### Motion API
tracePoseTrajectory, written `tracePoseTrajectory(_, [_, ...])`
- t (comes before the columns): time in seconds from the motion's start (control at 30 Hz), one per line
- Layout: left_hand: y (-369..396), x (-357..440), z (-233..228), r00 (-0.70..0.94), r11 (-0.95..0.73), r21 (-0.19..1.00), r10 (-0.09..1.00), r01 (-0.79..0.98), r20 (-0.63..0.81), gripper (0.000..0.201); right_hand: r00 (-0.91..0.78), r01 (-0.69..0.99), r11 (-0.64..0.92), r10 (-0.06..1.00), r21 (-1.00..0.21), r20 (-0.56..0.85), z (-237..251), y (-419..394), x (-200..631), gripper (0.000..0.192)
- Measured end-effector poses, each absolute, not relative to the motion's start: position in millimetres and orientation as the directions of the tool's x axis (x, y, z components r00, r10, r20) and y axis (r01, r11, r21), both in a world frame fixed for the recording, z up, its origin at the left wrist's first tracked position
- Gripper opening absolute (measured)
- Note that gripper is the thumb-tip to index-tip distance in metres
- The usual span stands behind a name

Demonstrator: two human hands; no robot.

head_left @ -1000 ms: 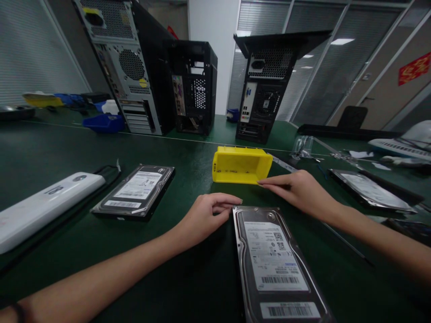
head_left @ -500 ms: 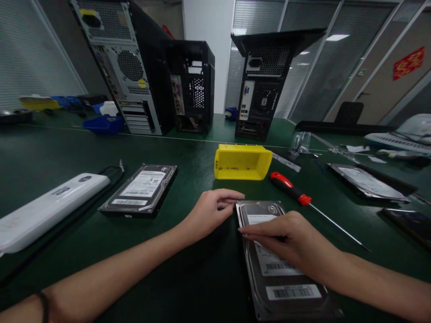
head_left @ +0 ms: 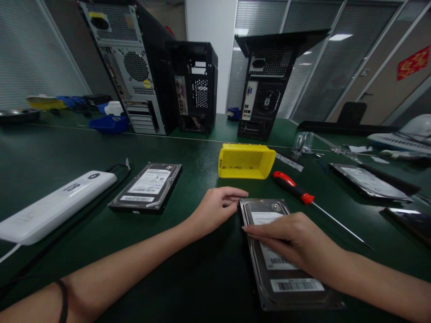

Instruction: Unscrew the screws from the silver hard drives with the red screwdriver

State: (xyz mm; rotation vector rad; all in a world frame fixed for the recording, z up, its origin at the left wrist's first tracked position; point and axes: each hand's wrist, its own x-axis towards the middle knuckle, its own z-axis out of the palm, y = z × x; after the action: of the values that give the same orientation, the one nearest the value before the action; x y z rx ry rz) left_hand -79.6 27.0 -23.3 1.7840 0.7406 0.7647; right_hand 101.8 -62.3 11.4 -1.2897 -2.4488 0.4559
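A hard drive (head_left: 296, 285) with white labels lies flat on the green table, close in front of me. At its far left corner is my left hand (head_left: 217, 207), fingers stretched out and their tips at or just beside the casing; a gap shows above the thumb. My right hand (head_left: 296, 237) is over the drive, hiding part of the label. Its thumb and fingers are pinched together at the left edge, and whatever is between them is too small to make out. Right of the drive, a red and black screwdriver (head_left: 293, 187) lies apart from both hands.
A yellow bin (head_left: 247, 162) holding tiny bits stands beyond the drive. Left are a second hard drive (head_left: 150, 184) and a white power strip (head_left: 57, 204); right, a third drive (head_left: 370, 181) and a phone (head_left: 409, 224). Computer cases (head_left: 198, 89) stand at the back.
The view has turned slightly, so everything sits a little further right in the picture. Both hands keep nearly the same pose at the drive.
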Motion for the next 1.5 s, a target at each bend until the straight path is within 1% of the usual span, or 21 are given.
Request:
tracePoseTrajectory(0.13, [27,-79,-22,0.611,-0.307,0.941,0.775,0.143,0.159,0.030,-0.551,0.761,0.560,0.824,-0.328,0.129,13,-65,102,0.032])
tracePoseTrajectory(0.27, [27,-78,-22,0.600,-0.278,0.949,0.788,0.147,0.138,0.030,-0.568,0.774,0.571,0.817,-0.274,0.099,12,-67,104,0.033])
tracePoseTrajectory(0.47, [27,-78,-21,0.601,-0.291,0.944,0.787,0.158,0.142,0.032,-0.567,0.749,0.597,0.802,-0.287,0.189,2,-70,106,0.035])
tracePoseTrajectory(0.67, [27,-78,-22,0.601,-0.287,0.945,0.787,0.158,0.139,0.031,-0.554,0.750,0.587,0.809,-0.305,0.196,2,-70,106,0.033])
tracePoseTrajectory(0.8, [27,-79,-23,0.613,-0.301,0.945,0.774,0.131,0.161,0.030,-0.572,0.749,0.604,0.797,-0.275,0.194,4,-70,105,0.032])
tracePoseTrajectory(0.97, [26,-79,-19,0.603,-0.280,0.947,0.787,0.157,0.133,0.029,-0.610,0.742,0.640,0.768,-0.201,0.193,4,-72,105,0.033])
tracePoseTrajectory(1.07, [26,-79,-19,0.595,-0.271,0.951,0.793,0.151,0.131,0.030,-0.610,0.746,0.640,0.768,-0.186,0.195,3,-73,106,0.033])
tracePoseTrajectory(1.17, [28,-79,-24,0.559,-0.281,0.951,0.812,0.129,0.164,0.036,-0.597,0.749,0.632,0.774,-0.197,0.210,2,-72,108,0.033])
tracePoseTrajectory(1.23, [31,-79,-28,0.505,-0.263,0.960,0.844,0.100,0.179,0.038,-0.583,0.748,0.620,0.784,-0.237,0.214,1,-71,108,0.033])
tracePoseTrajectory(1.3, [34,-79,-32,0.435,-0.233,0.971,0.880,0.050,0.189,0.036,-0.576,0.733,0.618,0.786,-0.284,0.224,1,-71,106,0.033])
tracePoseTrajectory(1.37, [35,-80,-33,0.380,-0.239,0.971,0.899,0.016,0.215,0.032,-0.574,0.720,0.622,0.783,-0.309,0.239,1,-72,104,0.034])
tracePoseTrajectory(1.43, [32,-83,-32,0.352,-0.268,0.962,0.906,0.045,0.236,0.029,-0.572,0.724,0.622,0.783,-0.298,0.244,3,-73,103,0.036])
tracePoseTrajectory(1.5, [23,-90,-28,0.343,-0.299,0.947,0.908,0.121,0.243,0.025,-0.561,0.742,0.621,0.781,-0.251,0.275,9,-74,109,0.038])
